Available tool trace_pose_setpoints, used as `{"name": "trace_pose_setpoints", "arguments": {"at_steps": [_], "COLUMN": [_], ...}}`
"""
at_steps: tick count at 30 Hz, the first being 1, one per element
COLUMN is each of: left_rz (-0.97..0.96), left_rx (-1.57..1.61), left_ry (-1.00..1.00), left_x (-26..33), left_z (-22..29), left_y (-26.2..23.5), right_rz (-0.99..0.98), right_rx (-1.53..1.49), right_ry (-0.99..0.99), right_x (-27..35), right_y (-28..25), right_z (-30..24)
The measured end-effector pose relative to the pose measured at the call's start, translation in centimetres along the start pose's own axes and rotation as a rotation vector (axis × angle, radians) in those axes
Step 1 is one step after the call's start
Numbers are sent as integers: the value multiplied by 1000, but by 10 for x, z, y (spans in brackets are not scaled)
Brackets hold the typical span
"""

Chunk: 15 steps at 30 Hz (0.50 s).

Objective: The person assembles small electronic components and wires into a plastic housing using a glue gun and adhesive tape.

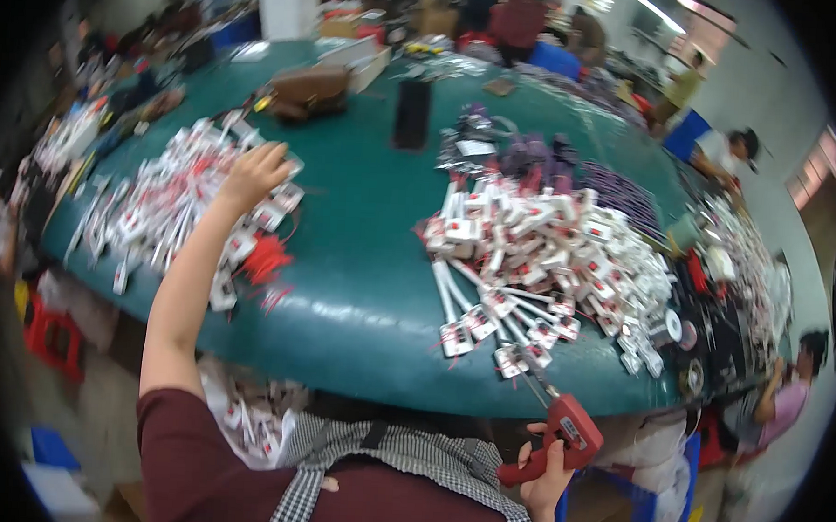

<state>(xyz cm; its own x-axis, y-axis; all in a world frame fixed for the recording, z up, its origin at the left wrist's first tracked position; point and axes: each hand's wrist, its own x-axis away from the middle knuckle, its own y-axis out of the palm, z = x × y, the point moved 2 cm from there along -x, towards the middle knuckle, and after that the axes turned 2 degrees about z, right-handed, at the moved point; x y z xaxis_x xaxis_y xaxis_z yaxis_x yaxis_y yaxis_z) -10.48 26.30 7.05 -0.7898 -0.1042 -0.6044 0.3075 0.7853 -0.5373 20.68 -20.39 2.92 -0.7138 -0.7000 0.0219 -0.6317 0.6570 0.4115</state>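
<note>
my left hand (pixel 257 174): at ten o'clock, over a heap of white pieces (pixel 174 180), fingers bent; i cannot tell whether they pinch anything.
my right hand (pixel 548 481): at five o'clock, wrapped round a red gun-shaped tool (pixel 576 430).
tool tip (pixel 550 391): aimed towards eleven o'clock, by the near edge of the second white heap (pixel 540 238), itself at three.
green table (pixel 359 338): beneath both heaps, brown bag (pixel 309 92) at eleven, dark slab (pixel 411 114) at twelve.
</note>
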Motion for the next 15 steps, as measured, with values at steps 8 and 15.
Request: {"name": "trace_pose_setpoints", "arguments": {"at_steps": [8, 15], "left_rz": [136, -26], "left_rx": [239, 671], "left_ry": [207, -1], "left_x": [-26, -22], "left_z": [105, 248], "left_y": [-55, -122], "right_rz": [-9, -73], "right_rx": [163, 159], "right_ry": [-4, -52], "right_x": [3, 0], "right_y": [-9, 2], "right_z": [3, 4]}}
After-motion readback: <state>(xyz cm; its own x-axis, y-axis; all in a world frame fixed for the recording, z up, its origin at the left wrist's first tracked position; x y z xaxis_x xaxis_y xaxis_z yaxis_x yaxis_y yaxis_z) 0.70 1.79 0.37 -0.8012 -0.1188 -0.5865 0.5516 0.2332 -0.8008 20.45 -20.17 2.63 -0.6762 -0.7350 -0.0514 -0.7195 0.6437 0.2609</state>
